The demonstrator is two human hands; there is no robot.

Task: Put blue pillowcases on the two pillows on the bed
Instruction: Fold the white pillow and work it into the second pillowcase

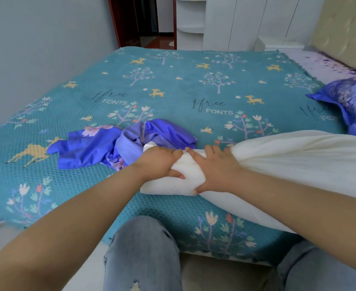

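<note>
Left of centre: blue pillowcase lies crumpled on the teal bedspread, its opening apparently toward the hands; can't confirm.
Centre: left hand grips the squeezed end of the white pillow, fingers curled over the top, thumb underneath; right hand clamps the same end just beside it, fingers wrapped over, thumb at the lower edge; both forearms reach in from the bottom of the frame, wrists near level.
Right: rest of the pillow runs off toward the lower right edge; upper right, a second pillow already wears a blue floral case.
Step, my read: second pillow of two, end compressed for insertion; half done overall.
Next move needs: one hand freed to open the case mouth; narrowed end fed in; corners seated.
</note>
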